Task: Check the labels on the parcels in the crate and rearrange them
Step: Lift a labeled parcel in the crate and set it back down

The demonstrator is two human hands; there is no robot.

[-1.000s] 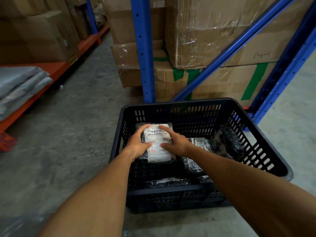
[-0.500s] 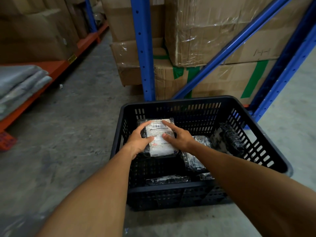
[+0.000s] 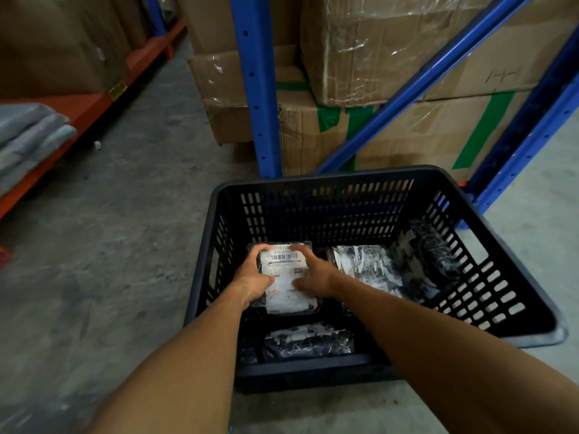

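A black slotted plastic crate stands on the concrete floor. Inside its left part lies a dark plastic-wrapped parcel with a white barcode label facing up. My left hand grips its left edge and my right hand grips its right edge. A second wrapped parcel lies to the right of it. A third parcel lies near the crate's front wall. A dark parcel leans against the right wall.
Blue rack uprights with taped cardboard boxes stand right behind the crate. An orange shelf with grey folded bundles runs along the left. Bare concrete floor lies left of the crate.
Both hands with the labelled parcel have moved lower, deeper into the crate's left part. The view has tilted down, so more of the crate's inside shows.
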